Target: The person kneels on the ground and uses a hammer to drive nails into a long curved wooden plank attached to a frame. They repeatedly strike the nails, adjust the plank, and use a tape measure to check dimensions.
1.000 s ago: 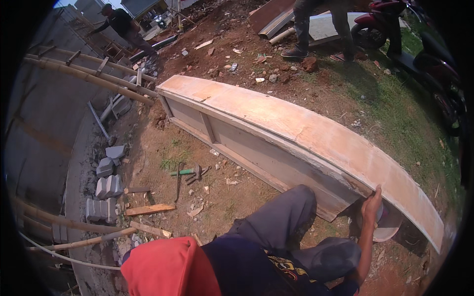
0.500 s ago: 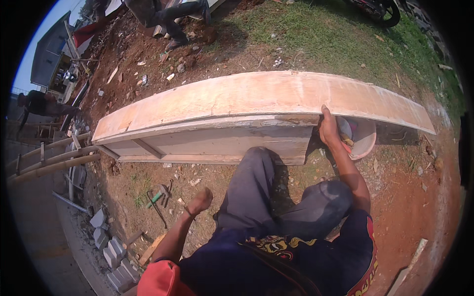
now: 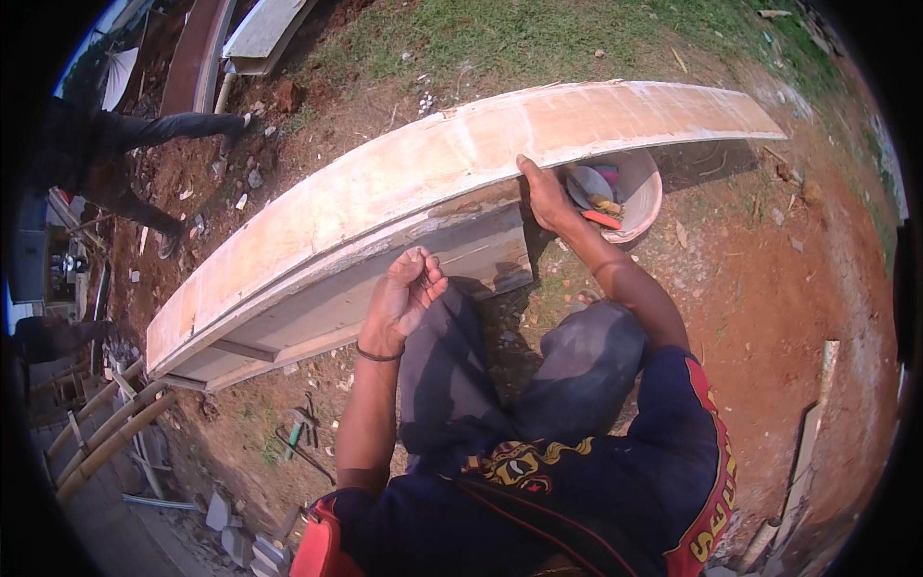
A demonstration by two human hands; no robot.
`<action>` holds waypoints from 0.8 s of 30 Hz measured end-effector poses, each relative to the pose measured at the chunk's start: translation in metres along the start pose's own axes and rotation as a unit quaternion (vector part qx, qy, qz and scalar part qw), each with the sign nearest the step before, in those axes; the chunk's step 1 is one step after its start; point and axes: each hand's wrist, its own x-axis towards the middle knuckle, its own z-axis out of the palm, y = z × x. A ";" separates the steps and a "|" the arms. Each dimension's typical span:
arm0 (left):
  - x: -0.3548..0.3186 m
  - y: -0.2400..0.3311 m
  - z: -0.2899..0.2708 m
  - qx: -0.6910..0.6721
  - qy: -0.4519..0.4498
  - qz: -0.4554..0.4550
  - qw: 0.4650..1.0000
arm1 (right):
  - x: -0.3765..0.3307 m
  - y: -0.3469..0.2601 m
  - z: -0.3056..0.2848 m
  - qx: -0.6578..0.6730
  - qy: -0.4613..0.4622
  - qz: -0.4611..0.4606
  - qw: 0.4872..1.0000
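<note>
A long pale plywood strip (image 3: 461, 154) lies across in front of me, on top of a wooden panel with cross battens (image 3: 327, 308). My right hand (image 3: 550, 200) grips the strip's near edge, thumb on top and fingers underneath, partly hidden. Over the near side of the panel is my left hand (image 3: 408, 293), palm turned up and fingers curled in to the thumb. Whatever it may hold is too small to make out. Beside my right hand stands a pale bucket (image 3: 642, 197) holding a trowel-like tool and other items.
On the ground to the left lies a green-handled hammer (image 3: 296, 435) near a thin bent bar. Concrete blocks (image 3: 231, 539) and bamboo poles (image 3: 111, 433) are further left. Another person's legs (image 3: 178, 130) stand at the upper left, near long boards (image 3: 264, 38). A wood strip (image 3: 808, 452) lies at right.
My left hand has risen from low at the left to over the panel. My right hand keeps its hold on the plywood. The view has turned, and the other person appears further left.
</note>
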 end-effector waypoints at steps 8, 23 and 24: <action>0.035 0.017 0.034 0.010 -0.019 0.068 0.997 | 0.001 0.000 -0.003 -0.016 0.016 0.026 0.999; 0.164 0.048 0.074 0.678 -0.171 0.188 0.689 | 0.007 0.011 -0.007 0.029 -0.010 0.001 1.000; 0.166 0.048 0.072 0.691 -0.179 0.179 0.678 | 0.007 0.011 -0.007 0.031 -0.010 -0.002 0.999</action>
